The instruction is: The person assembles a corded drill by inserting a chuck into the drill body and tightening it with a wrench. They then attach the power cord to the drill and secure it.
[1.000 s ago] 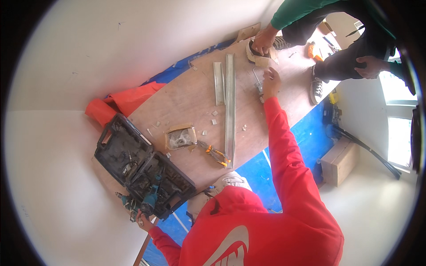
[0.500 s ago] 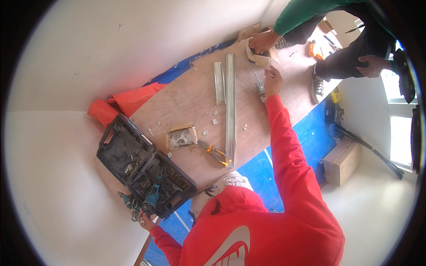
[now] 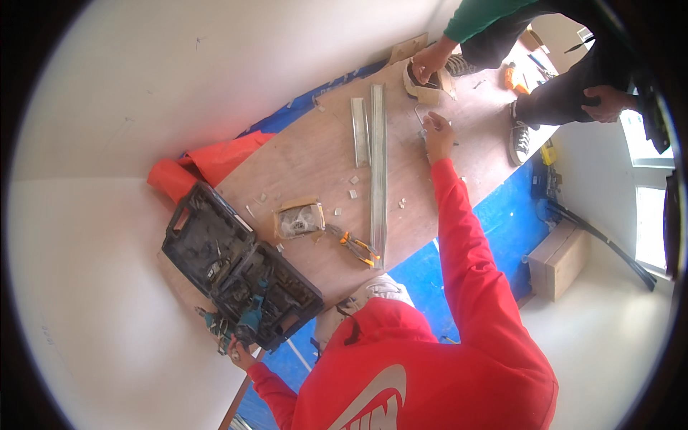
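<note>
My left hand [image 3: 241, 353] is closed around the lower end of a teal cordless drill [image 3: 249, 319], at the near edge of an opened black tool case [image 3: 290, 287]. A second teal power tool [image 3: 215, 324] lies beside it. My right arm stretches across the wooden board, and my right hand [image 3: 439, 137] has its fingers pinched together; what they hold is too small to make out. Under that hand lies a tool with a thin bent rod [image 3: 418, 115], mostly hidden. Just beyond, a torn cardboard box [image 3: 428, 95] has a co-worker's hand [image 3: 432, 61] over it.
Two metal channels [image 3: 378, 179], orange-handled pliers [image 3: 355, 247], an open small box [image 3: 299, 220] and scraps lie on the board [image 3: 315, 158]. The co-worker's shoe [image 3: 519, 140] stands on the board's right end. Blue sheeting [image 3: 412, 261] covers the floor; a wooden box [image 3: 559, 261] stands right.
My right hand has drawn back from the torn box toward me, now over the tool with the bent rod. The co-worker's hand has shifted slightly at the box. My left hand stays at the drill.
</note>
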### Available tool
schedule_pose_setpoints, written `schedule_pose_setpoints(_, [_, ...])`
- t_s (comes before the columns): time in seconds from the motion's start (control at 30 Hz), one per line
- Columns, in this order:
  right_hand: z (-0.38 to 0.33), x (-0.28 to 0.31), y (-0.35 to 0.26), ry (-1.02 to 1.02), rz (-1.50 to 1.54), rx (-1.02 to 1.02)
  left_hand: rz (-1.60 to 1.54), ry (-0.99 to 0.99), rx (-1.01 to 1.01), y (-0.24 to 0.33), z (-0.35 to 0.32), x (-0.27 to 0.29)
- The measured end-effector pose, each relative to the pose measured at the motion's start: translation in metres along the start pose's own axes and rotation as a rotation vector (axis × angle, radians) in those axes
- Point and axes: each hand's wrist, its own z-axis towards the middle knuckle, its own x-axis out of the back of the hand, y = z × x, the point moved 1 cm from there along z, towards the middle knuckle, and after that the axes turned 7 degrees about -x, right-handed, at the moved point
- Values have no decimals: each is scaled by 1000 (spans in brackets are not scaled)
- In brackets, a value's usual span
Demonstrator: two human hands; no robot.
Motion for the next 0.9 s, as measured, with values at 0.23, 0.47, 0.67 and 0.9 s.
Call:
schedule_pose_setpoints(0.23, [-12,4,-10,90,50,2,-20,13,17,-3,7,3])
schedule_pose_setpoints(0.47, [-21,8,-43,339,-184,478,-27,-1,-8,-6,7,4])
schedule_pose_setpoints(0.67, [19,55,-22,171,-523,536,48,-48,2,-18,15,3])
schedule_pose_setpoints(0.9, [61,121,-22,491,-1688,1079,62,-2,-417,3,-8,-24])
